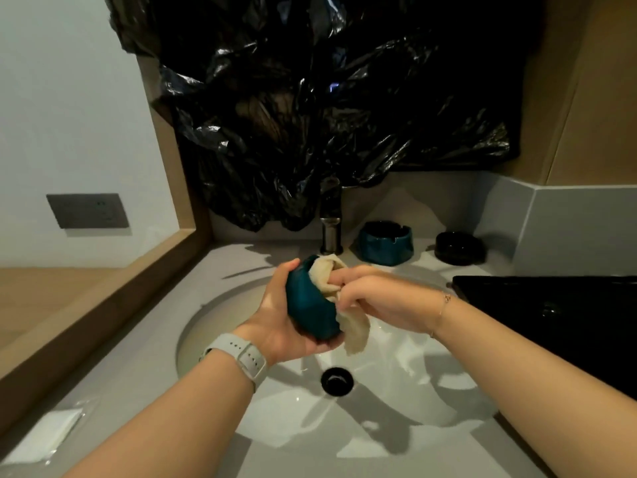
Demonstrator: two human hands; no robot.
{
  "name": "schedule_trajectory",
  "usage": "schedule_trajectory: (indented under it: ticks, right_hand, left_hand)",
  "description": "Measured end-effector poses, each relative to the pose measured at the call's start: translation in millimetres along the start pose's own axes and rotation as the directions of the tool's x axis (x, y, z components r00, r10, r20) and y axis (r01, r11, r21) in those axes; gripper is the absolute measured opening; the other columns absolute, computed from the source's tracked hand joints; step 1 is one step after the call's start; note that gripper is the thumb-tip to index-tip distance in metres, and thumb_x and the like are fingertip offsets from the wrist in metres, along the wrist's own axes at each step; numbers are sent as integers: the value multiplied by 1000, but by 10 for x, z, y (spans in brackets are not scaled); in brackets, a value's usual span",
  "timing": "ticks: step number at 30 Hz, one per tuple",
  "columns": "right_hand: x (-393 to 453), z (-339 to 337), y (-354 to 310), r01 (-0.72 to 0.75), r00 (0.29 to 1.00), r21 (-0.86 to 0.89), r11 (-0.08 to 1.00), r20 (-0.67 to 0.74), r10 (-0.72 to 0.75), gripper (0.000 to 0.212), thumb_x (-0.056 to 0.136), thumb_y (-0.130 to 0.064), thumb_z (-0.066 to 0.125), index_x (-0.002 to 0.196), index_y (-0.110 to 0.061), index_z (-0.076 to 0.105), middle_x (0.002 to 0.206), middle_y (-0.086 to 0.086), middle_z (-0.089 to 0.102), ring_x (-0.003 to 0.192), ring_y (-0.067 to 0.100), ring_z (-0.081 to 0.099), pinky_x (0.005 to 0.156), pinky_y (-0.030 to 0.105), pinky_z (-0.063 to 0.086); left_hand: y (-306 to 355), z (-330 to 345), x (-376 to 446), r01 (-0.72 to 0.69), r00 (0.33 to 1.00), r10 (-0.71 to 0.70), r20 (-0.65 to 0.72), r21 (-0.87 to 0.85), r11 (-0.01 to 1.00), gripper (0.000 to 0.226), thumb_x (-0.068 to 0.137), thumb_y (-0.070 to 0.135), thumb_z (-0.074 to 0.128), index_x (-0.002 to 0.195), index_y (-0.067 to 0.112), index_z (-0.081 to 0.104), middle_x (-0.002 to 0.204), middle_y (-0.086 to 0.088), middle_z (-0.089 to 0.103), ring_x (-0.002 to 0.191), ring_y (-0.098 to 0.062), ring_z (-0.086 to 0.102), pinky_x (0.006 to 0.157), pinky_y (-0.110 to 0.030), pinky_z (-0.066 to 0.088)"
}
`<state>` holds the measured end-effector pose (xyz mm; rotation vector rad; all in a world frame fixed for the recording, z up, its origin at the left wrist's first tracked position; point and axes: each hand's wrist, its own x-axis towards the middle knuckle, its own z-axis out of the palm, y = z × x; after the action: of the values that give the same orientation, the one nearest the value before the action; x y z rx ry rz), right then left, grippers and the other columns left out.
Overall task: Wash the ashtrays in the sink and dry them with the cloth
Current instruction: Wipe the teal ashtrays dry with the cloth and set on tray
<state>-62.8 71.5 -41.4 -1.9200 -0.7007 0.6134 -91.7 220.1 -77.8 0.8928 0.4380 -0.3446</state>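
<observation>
Black plastic sheeting, crumpled, upper centre of frame; draped over the wall behind the tap, purpose not evident.
Pale grey worktop, lower half of frame.
White sink, lower centre, wet; positioned under both hands, probably to catch drips.
Black tray, right edge.
Teal ashtray, centre, tilted on its side above the sink; cupped in left hand, fingers curled round the base, probably to steady it and turn its open face toward the cloth.
Second teal ashtray and black ashtray, upright, right of the tap, apart from the sink; washed or not, cannot tell.
Beige cloth, bunched and pressed into the bowl by right hand, fingers closed on it; loose end hanging below. Drying step judged under way.
</observation>
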Motion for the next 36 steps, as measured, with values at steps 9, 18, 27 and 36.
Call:
schedule_trajectory:
  ticks: [9, 18, 27, 36]
  right_hand:
    - [-151, -120, 59, -215, 974, -328, 920, -2, 227, 48, 83, -68, 42, 120, -43, 58, 127, -14, 54, 119, 10, 46, 105, 33, 34]
    - [-180, -144, -45, 61, 995, -506, 860, 104, -9, 35, 96, -29, 54, 65, -23, 39, 65, -11, 35, 54, 2, 35, 56, 21, 28]
    - [3, -170, 92, 84, 960, -750, 656, -116, -255, 17, 92, -10, 51, 98, -16, 65, 106, 3, 64, 100, 17, 59, 84, 19, 47]
    - [-174, -106, -63, -22, 994, -651, 759, 69, 88, 25, 84, -4, 51, 63, -17, 48, 65, -1, 42, 64, 15, 40, 56, 24, 33]
  left_hand:
    - [-35, 42, 60, 49, 999, -49, 7, 35, 998, 64, 72, 59, 62, 103, 4, 67, 82, -18, 69, 83, -33, 59, 76, -44, 52]
    - [-29, 44, -28, 85, 996, -85, 12, 28, 996, 64, 76, 60, 59, 76, -2, 73, 73, -18, 69, 75, -32, 57, 75, -39, 45]
    - [-100, 121, -14, 133, 990, -138, 38, 109, 985, 77, 63, 60, 63, 99, -7, 72, 102, -30, 69, 86, -41, 67, 72, -48, 58]
    - [-135, 105, -58, 62, 998, -60, -16, 158, 986, 65, 74, 59, 66, 114, 8, 67, 96, -27, 73, 85, -43, 70, 78, -55, 57]
